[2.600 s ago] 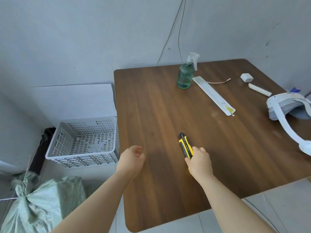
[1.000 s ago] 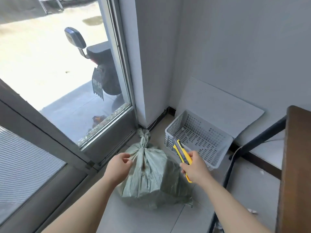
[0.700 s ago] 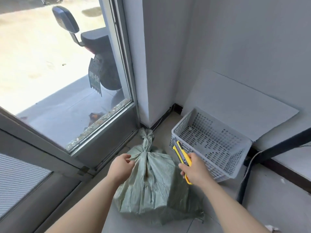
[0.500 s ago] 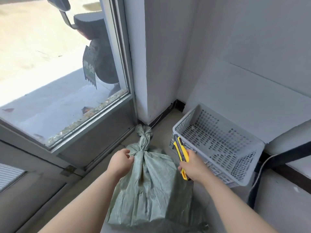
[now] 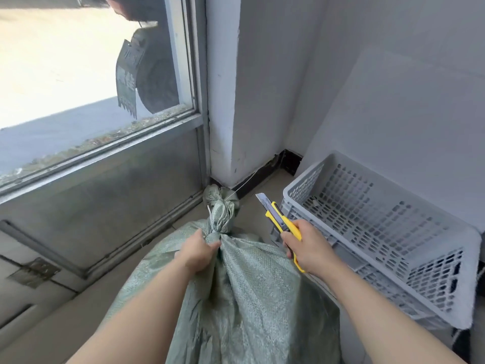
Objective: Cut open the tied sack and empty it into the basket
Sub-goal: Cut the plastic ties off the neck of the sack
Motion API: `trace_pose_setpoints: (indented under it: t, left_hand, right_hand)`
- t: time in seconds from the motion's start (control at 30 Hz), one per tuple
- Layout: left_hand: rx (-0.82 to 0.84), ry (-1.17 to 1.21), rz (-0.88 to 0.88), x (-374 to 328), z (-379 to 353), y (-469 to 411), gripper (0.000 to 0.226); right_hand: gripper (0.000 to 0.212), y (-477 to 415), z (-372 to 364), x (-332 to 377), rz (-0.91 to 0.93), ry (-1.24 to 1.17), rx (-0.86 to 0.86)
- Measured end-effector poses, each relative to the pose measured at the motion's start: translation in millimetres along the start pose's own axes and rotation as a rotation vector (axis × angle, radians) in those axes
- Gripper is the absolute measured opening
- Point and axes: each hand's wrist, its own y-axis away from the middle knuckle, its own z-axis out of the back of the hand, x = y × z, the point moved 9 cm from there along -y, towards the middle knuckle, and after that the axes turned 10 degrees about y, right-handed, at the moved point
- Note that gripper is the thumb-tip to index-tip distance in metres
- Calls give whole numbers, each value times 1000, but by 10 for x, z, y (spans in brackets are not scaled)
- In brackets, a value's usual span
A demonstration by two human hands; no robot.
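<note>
Head camera looked down at a corner of the room. A big green sack point(image 5: 249, 298) sat on the floor point(image 5: 52, 311), low in the middle of the picture. Its top was bunched into a tied neck point(image 5: 221, 216) that pointed away toward the corner. A thin white string point(image 5: 242, 189) ran off from the knot.

The left hand point(image 5: 198, 252) was curled round the sack just below the knot and gripped the cloth there. The left arm lay over the sack and hid part of it.

The right hand point(image 5: 307, 248) held a yellow and black knife point(image 5: 282, 219). The fingers were wrapped round the handle and covered most of it. A short bit of blade stuck out at the far end. The blade was near the tied neck, on its right, but did not touch it. The two hands were apart, with the top of the sack between them.

A grey plastic basket point(image 5: 380, 219) with many holes stood on the floor, just beside the sack on the right. The knife and the right hand were in front of its near corner.

A white board point(image 5: 420, 114) leaned on the wall behind the basket. On the left was a glass door point(image 5: 78, 61) with a metal bottom part point(image 5: 105, 193). Outside the glass stood a scooter wheel point(image 5: 154, 74) with a mud flap.
</note>
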Motion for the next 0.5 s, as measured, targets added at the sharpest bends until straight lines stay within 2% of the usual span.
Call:
trace_pose_setpoints:
  t: [0.07, 0.2, 0.33, 0.5]
  left_hand:
    - [6, 40, -3, 46, -79, -111, 70]
    - [30, 186, -17, 85, -153, -192, 32]
    - [-64, 248, -89, -25, 16, -94, 26]
    - [-121, 434, -154, -357, 325, 298, 12]
  right_hand:
    - [10, -90, -102, -58, 11, -4, -24]
    - [7, -154, -229, -102, 14, -32, -60]
    - [12, -88, -127, -29, 20, -60, -65]
    - [8, 107, 217, 171, -29, -184, -46]
